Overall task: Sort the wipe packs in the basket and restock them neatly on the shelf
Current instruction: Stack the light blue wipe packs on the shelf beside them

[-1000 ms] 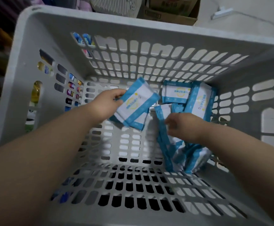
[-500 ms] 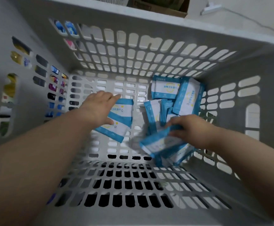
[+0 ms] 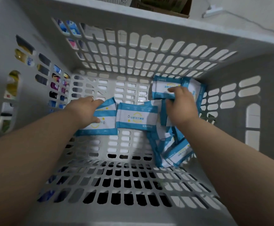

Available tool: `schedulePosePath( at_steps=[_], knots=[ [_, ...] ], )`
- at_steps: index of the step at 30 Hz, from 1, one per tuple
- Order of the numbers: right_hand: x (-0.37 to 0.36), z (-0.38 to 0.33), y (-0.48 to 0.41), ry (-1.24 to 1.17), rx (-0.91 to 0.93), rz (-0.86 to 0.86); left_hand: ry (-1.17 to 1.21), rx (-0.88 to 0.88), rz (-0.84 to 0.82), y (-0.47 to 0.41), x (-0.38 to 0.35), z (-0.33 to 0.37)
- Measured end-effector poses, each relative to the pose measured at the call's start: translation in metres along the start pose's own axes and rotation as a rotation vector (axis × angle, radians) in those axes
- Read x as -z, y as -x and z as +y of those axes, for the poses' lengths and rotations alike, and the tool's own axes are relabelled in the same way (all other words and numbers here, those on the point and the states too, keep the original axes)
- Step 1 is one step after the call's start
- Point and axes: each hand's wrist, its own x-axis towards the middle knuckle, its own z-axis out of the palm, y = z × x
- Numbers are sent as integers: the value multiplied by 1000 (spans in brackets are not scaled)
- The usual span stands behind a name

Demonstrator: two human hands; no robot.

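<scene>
Both hands are down inside the basket (image 3: 133,18), and all the packs lie on its slotted floor. The shelf is not in view.

- Your left hand (image 3: 84,111) lies across the left pack (image 3: 105,126). The fingers are fairly straight and the thumb is on top. It looks like pressing rather than pinching, though what sits under the palm is hidden.
- Your right hand (image 3: 182,108) is curled onto the far pack (image 3: 162,86), with the thumb on its face and the fingers tucked at its near edge.
- The middle pack (image 3: 136,117) lies flat between your hands, touching the left pack and printed side up.
- A heap of packs (image 3: 173,152) is tumbled on edge just under your right wrist.

Handling, as a judgement:
- These look like soft film pouches, light and squashy, with a slick skin.
- They will likely bend if you lift them by a corner, and slide if you stack them loosely.
- Take each one across its short width, thumb on the face and fingers beneath.
- Avoid the sealed blue end strips, which give little to hold.
- Square a few together, all printed the same way, before lifting them out.

Most of the sorting is still ahead.
</scene>
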Motion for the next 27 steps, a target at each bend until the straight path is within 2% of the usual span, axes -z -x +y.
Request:
schedulePosePath(
  at_steps=[2,5,8,13,17,23,25,27],
  knots=[
    [10,20,-6,110,-116,21,3,22,-15,-1,-3,-1],
    [16,45,-8,116,-330,-124,9,34,-23,-3,-6,-1],
    [10,53,-3,45,-322,-164,-6,33,-32,-4,-7,-2],
    [-5,51,7,-160,-241,-80,-65,-11,-94,-7,-9,-8],
    [-11,40,0,-308,-386,32,-128,-30,-135,-7,-7,-8],
    [-3,31,-14,-213,-497,119,-128,-16,-140,-7,-6,-6],
    [2,27,-14,-283,-491,86,-132,-19,-130,-7,-6,-5],
    [5,18,-8,-469,-529,93,-131,-23,-131,-7,-5,-4]
  ],
)
